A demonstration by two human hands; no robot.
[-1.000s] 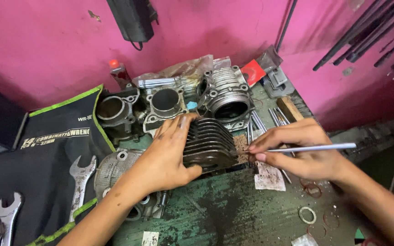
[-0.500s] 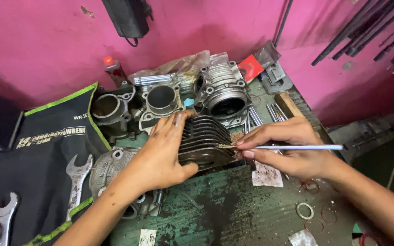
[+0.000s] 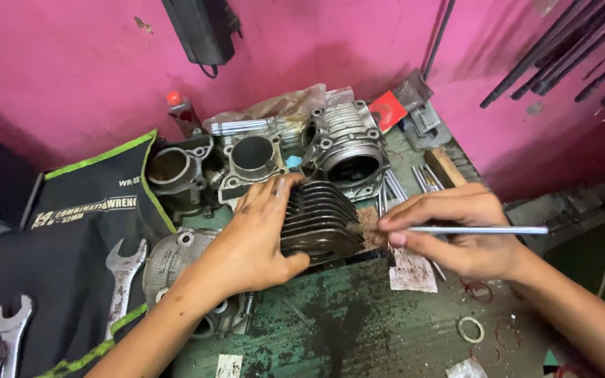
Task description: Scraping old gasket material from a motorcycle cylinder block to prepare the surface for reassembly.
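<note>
A dark finned engine cylinder (image 3: 323,220) lies on its side on the green workbench (image 3: 344,329). My left hand (image 3: 253,234) grips it from the left, fingers over the fins and thumb below. My right hand (image 3: 456,231) pinches a thin silver rod-like tool (image 3: 484,229), whose tip rests on the cylinder's right face, where brownish residue shows. The tool's far end sticks out to the right, past my hand.
Three other cylinders (image 3: 348,150) stand behind, against the pink wall. A black wrench roll (image 3: 71,245) with spanners (image 3: 124,276) lies at left, a cast cover (image 3: 173,255) under my left forearm. Paper scraps (image 3: 411,273) and rings (image 3: 469,329) lie at right; dark rods (image 3: 561,56) lean at top right.
My right hand has brought the tool's tip leftward onto the cylinder's end face. The left hand keeps its grip on the cylinder.
</note>
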